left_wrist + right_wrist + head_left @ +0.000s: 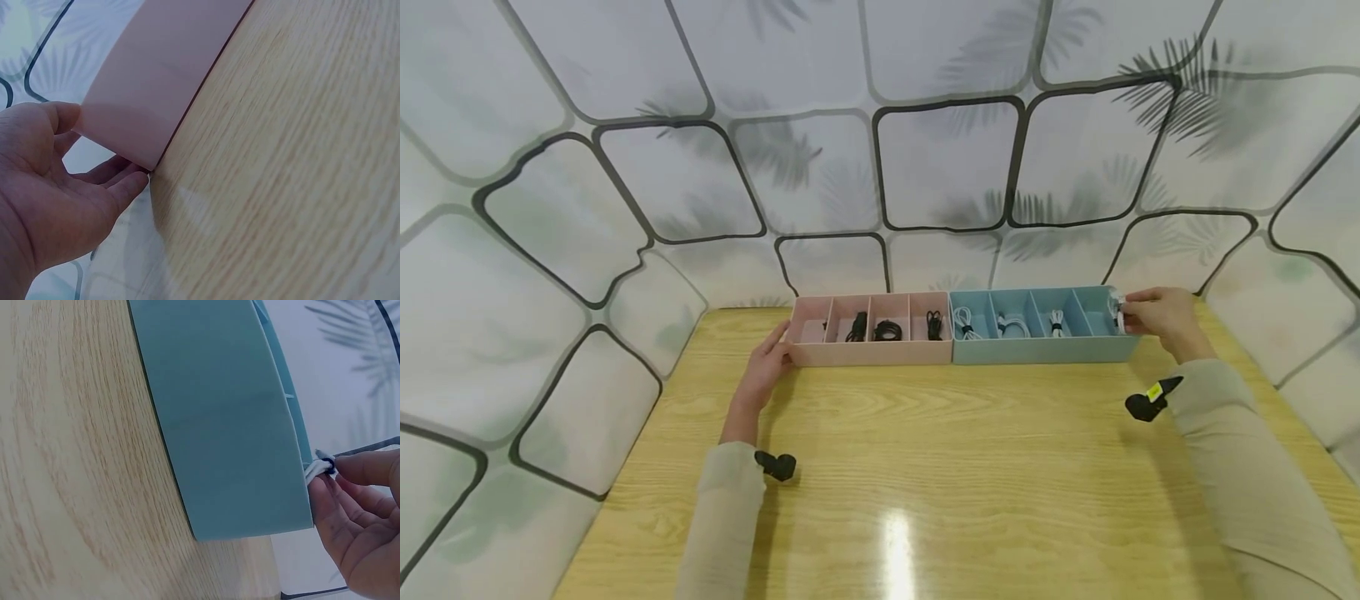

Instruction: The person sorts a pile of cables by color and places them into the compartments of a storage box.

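My left hand (765, 367) touches the left end of a pink divided box (872, 356), its fingertips at the end wall; the left wrist view shows nothing gripped. At the far right end of a blue divided box (1045, 352), my right hand (1165, 318) pinches a bundled white cable (319, 469) with a dark tie around it. That bundle is at the box's rim, partly hidden by the fingers. The two boxes stand end to end. Black cables (888, 331) lie in pink compartments; white cables (1013, 326) lie in blue ones.
The boxes stand at the back of a wood-grain table (955, 467). Behind them and at the sides hangs a patterned curtain (951, 167). A small black device (777, 466) is on the left cuff, another black device (1146, 407) on the right.
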`<move>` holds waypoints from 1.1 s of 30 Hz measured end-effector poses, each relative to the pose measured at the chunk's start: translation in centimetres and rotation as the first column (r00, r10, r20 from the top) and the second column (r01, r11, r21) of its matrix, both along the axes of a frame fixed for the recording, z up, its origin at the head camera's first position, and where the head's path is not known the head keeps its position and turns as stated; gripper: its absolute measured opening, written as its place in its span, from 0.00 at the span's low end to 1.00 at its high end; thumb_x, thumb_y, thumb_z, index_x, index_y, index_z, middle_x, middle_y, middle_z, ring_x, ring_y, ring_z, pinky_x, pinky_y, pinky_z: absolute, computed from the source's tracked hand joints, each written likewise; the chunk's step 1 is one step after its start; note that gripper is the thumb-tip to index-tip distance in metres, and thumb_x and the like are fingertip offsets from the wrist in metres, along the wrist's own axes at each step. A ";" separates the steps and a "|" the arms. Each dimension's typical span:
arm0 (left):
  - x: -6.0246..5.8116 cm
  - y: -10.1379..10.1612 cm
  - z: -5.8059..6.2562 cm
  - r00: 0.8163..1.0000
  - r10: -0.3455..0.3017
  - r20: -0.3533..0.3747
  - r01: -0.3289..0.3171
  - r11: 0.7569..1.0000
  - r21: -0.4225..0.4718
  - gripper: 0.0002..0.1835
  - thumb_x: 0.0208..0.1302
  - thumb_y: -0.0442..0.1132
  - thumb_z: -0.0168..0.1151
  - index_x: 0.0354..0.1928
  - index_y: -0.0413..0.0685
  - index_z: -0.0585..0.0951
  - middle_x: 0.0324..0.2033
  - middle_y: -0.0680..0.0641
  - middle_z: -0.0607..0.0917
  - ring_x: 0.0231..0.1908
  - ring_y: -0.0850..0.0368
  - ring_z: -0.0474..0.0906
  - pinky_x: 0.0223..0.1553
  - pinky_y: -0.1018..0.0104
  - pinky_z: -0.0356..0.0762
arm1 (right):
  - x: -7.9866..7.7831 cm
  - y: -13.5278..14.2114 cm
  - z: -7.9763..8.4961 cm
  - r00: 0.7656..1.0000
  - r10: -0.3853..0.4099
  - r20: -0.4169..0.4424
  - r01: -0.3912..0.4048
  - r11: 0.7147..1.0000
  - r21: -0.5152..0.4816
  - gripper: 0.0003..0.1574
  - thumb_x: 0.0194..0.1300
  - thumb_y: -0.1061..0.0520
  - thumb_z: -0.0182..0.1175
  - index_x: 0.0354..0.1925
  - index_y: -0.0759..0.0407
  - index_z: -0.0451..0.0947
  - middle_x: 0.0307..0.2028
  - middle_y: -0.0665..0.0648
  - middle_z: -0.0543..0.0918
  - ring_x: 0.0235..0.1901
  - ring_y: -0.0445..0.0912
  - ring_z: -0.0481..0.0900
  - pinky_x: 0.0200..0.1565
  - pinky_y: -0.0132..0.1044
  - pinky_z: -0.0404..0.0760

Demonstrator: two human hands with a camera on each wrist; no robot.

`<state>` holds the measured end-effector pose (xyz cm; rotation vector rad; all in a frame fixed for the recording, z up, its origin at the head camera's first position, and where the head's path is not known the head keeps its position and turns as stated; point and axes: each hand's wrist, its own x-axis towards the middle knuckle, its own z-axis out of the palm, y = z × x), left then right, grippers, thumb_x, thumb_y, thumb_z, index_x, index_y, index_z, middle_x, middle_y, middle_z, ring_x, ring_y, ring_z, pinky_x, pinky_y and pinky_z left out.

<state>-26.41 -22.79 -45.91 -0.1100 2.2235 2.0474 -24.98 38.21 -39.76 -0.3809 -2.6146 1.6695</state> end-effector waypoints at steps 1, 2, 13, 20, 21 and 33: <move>0.0 0.0 0.0 1.000 -0.003 0.001 0.003 1.000 0.001 0.31 0.75 0.37 0.42 0.78 0.55 0.55 0.75 0.35 0.56 0.68 0.43 0.63 0.68 0.52 0.65 | 0.1 0.1 -0.1 1.000 0.000 -0.006 0.000 1.000 -0.013 0.28 0.71 0.65 0.54 0.62 0.84 0.63 0.22 0.41 0.80 0.23 0.33 0.82 0.31 0.31 0.85; 0.0 0.0 0.1 1.000 -0.005 0.002 0.005 1.000 0.002 0.31 0.75 0.37 0.42 0.78 0.55 0.55 0.75 0.34 0.55 0.68 0.43 0.63 0.68 0.52 0.65 | 0.2 0.1 -0.1 1.000 0.001 -0.012 -0.001 1.000 -0.029 0.28 0.70 0.66 0.54 0.61 0.84 0.63 0.21 0.41 0.81 0.23 0.33 0.82 0.31 0.30 0.85; 0.0 -0.2 -0.2 1.000 -0.018 0.009 0.018 1.000 -0.001 0.31 0.75 0.37 0.42 0.78 0.56 0.55 0.75 0.35 0.56 0.68 0.42 0.63 0.68 0.51 0.64 | 1.0 0.1 -0.5 0.999 -0.003 -0.049 -0.001 0.996 -0.086 0.23 0.71 0.66 0.54 0.58 0.81 0.67 0.21 0.41 0.83 0.24 0.34 0.83 0.33 0.30 0.85; 0.1 -0.7 0.0 1.000 0.002 0.012 -0.002 0.999 -0.034 0.31 0.76 0.37 0.41 0.78 0.56 0.55 0.74 0.33 0.55 0.69 0.44 0.61 0.69 0.53 0.63 | 0.9 -0.6 -0.7 0.996 0.009 -0.085 -0.018 0.994 -0.108 0.18 0.72 0.66 0.52 0.55 0.76 0.69 0.22 0.40 0.83 0.24 0.34 0.84 0.34 0.31 0.85; 0.0 -0.8 0.0 1.000 0.010 0.006 -0.009 0.998 -0.056 0.30 0.76 0.38 0.41 0.78 0.57 0.55 0.72 0.32 0.60 0.66 0.44 0.66 0.67 0.55 0.67 | 0.8 -0.7 -0.7 0.996 0.009 -0.090 -0.019 0.994 -0.111 0.18 0.72 0.66 0.52 0.56 0.77 0.69 0.22 0.41 0.83 0.24 0.34 0.84 0.34 0.31 0.85; -0.7 -0.6 0.9 0.998 0.011 -0.067 -0.035 0.934 -0.355 0.32 0.77 0.43 0.41 0.79 0.48 0.49 0.62 0.31 0.73 0.52 0.41 0.72 0.48 0.59 0.74 | 0.8 -2.1 -0.7 0.987 0.025 -0.156 -0.043 0.993 -0.112 0.22 0.73 0.64 0.50 0.58 0.81 0.66 0.23 0.40 0.83 0.24 0.34 0.84 0.32 0.28 0.85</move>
